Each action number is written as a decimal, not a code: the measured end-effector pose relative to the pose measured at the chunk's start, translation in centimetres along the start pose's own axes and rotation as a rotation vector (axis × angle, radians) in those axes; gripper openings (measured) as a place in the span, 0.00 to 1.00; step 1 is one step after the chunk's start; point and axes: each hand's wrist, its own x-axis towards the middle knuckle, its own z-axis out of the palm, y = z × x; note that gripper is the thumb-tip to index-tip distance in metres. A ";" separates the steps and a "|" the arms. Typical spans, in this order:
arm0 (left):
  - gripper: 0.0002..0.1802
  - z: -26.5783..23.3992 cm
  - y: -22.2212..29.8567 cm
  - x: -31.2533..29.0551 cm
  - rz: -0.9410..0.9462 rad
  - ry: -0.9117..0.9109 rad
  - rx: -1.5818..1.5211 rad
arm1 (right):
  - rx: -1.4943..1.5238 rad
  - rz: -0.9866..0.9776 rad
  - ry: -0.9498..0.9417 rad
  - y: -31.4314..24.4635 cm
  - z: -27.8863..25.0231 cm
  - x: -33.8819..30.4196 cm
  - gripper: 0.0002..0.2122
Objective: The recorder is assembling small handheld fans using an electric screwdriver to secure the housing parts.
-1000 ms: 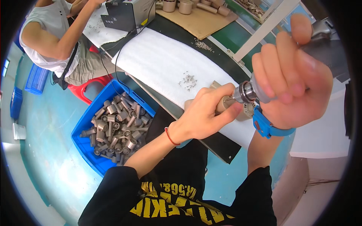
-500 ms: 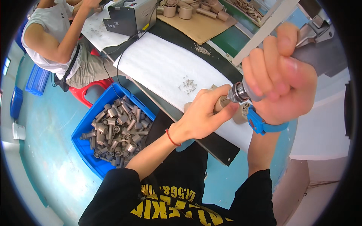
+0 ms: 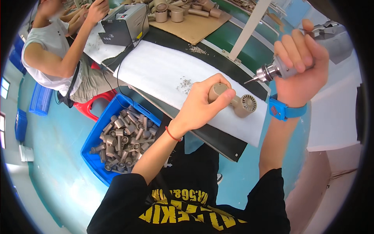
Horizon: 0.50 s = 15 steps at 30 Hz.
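My left hand [image 3: 200, 102] is closed around a beige handheld-fan housing [image 3: 219, 90], its thumb lying along one side. Just right of the thumb, a round vented fan head [image 3: 246, 106] rests on the white mat [image 3: 152, 66]; I cannot tell whether it is joined to the piece in my hand. My right hand [image 3: 302, 68], with a blue strap on its wrist, grips a grey electric screwdriver [image 3: 286, 69]. Its thin bit points left, above the mat and apart from the housing. Small screws [image 3: 184, 84] lie scattered beside my left hand.
A blue crate [image 3: 91, 163] full of beige fan housings stands at the lower left. On the bench's far side are a grey machine [image 3: 125, 24], a cardboard sheet [image 3: 191, 30] with more housings, and a pale upright post [image 3: 249, 29]. Another person [image 3: 50, 54] sits at the left.
The screwdriver has come away from the held housing, up and to the right with my right hand, and its bit now shows. The whole view has shifted somewhat.
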 end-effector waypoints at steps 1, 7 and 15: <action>0.07 0.2 0.0 0.0 0.007 -0.005 0.034 | -0.028 0.022 0.038 -0.1 -0.2 -0.3 0.09; 0.06 1.0 0.2 0.0 -0.009 -0.029 0.144 | -0.041 0.039 -0.078 1.2 1.4 -1.7 0.11; 0.08 -0.2 -0.2 -0.2 0.085 0.058 0.159 | -0.472 0.075 0.114 3.1 1.7 0.6 0.11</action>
